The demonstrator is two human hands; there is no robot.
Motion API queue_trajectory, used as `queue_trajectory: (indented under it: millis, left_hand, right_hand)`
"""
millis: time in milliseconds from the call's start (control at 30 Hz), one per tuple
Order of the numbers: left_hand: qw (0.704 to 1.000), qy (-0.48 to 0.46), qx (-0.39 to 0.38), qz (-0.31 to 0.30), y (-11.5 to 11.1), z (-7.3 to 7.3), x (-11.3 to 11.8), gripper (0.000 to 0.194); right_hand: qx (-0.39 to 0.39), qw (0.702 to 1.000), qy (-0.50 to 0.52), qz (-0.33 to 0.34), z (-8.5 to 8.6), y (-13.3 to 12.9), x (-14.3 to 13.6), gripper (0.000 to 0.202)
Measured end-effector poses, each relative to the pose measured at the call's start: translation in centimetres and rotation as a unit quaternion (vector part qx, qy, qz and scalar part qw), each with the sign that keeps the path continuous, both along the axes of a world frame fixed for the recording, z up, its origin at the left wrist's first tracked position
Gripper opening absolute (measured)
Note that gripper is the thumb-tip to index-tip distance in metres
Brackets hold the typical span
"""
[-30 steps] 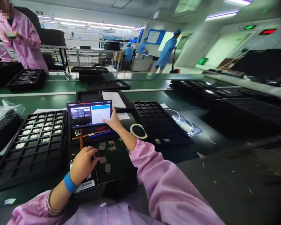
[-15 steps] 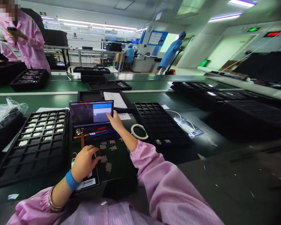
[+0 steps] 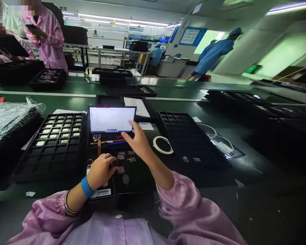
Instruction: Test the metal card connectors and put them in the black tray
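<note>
A lit screen (image 3: 112, 119) stands upright, showing a mostly white page with a row of icons along its bottom. My right hand (image 3: 139, 141) is at its lower right corner, index finger stretched toward the glass, thumb apart, holding nothing. Whether the fingertip touches is hard to tell. Below, my left hand (image 3: 100, 172) pinches a small dark part (image 3: 114, 164), mostly hidden by the fingers, over a black panel with a barcode label (image 3: 103, 193). An orange flex cable (image 3: 99, 146) runs from near the screen toward this hand. Several small metal plates (image 3: 125, 179) lie beside it.
A black compartment tray (image 3: 53, 163) with several small boards is at left, beside a plastic-wrapped stack (image 3: 12, 122). To the right are a tape roll (image 3: 163, 145), another black tray (image 3: 191, 136) and a bagged white cable (image 3: 223, 148). Co-workers stand beyond the bench.
The screen went from a dark display with a blue-topped window to a white page. My right hand shifted from the screen's right edge to its lower right corner. The left hand keeps its pinch.
</note>
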State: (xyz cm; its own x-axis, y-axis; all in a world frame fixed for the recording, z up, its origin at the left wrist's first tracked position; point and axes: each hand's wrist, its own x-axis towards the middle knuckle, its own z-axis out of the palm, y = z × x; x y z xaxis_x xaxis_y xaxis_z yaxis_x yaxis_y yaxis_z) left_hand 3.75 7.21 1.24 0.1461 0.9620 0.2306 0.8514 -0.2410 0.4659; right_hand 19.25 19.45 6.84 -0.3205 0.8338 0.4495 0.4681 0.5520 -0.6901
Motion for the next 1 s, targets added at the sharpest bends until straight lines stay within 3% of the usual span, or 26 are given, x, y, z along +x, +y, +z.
queue_trajectory:
  millis: [67,133,200,300,367,467,533,567,633,700,767,833,1000]
  left_hand:
    - [1.000,-0.001,0.000,-0.001,0.0,0.0,0.0,0.020]
    - [1.000,0.001,0.000,-0.005,0.0,-0.1,0.0,0.017]
    - [1.000,0.002,0.001,-0.009,0.0,-0.1,0.0,0.016]
    - [1.000,0.000,0.001,-0.010,0.2,-0.2,0.0,0.021]
    - [1.000,-0.003,-0.003,-0.011,0.3,-0.1,0.0,0.021]
    - [1.000,-0.015,-0.015,-0.010,0.1,0.2,-0.3,0.033]
    - [1.000,-0.025,-0.008,-0.001,-0.7,0.6,-0.6,0.052]
    - [1.000,-0.026,0.005,0.006,-1.4,0.8,-0.8,0.060]
    - [0.999,-0.016,0.041,0.024,-2.9,1.1,-1.3,0.059]
    - [0.998,0.002,0.058,0.032,-4.6,0.9,-1.6,0.045]
    - [0.998,0.018,0.050,0.032,-6.0,0.3,-1.6,0.036]
    - [0.998,0.024,0.045,0.032,-6.9,-0.6,-1.5,0.034]
    - [0.996,0.005,0.076,0.038,-7.4,-2.1,-1.3,0.034]
  right_hand:
    - [-0.018,0.994,-0.055,0.089,0.1,-3.7,0.4,0.026]
    - [-0.043,0.988,-0.130,0.076,-0.9,-6.7,0.6,0.013]
    - [-0.071,0.981,-0.174,0.046,-2.5,-8.6,0.5,0.021]
    - [-0.109,0.981,-0.154,0.036,-4.9,-9.6,0.2,0.038]
    - [-0.085,0.990,-0.111,0.027,-5.7,-9.6,0.2,0.039]
    - [-0.040,0.997,-0.053,0.034,-5.6,-9.6,0.5,0.026]
    - [-0.087,0.995,-0.018,0.049,-4.9,-9.8,1.0,0.021]
    - [-0.149,0.987,0.003,0.064,-4.5,-9.9,1.2,0.022]
    - [-0.329,0.935,0.062,0.115,-3.7,-10.0,1.6,0.033]
    - [-0.498,0.840,0.132,0.169,-3.2,-9.9,1.9,0.042]
    - [-0.586,0.765,0.189,0.187,-3.1,-9.7,2.0,0.044]
    - [-0.619,0.731,0.219,0.184,-3.3,-9.6,1.9,0.043]
    - [-0.642,0.701,0.242,0.193,-4.0,-9.3,1.3,0.038]
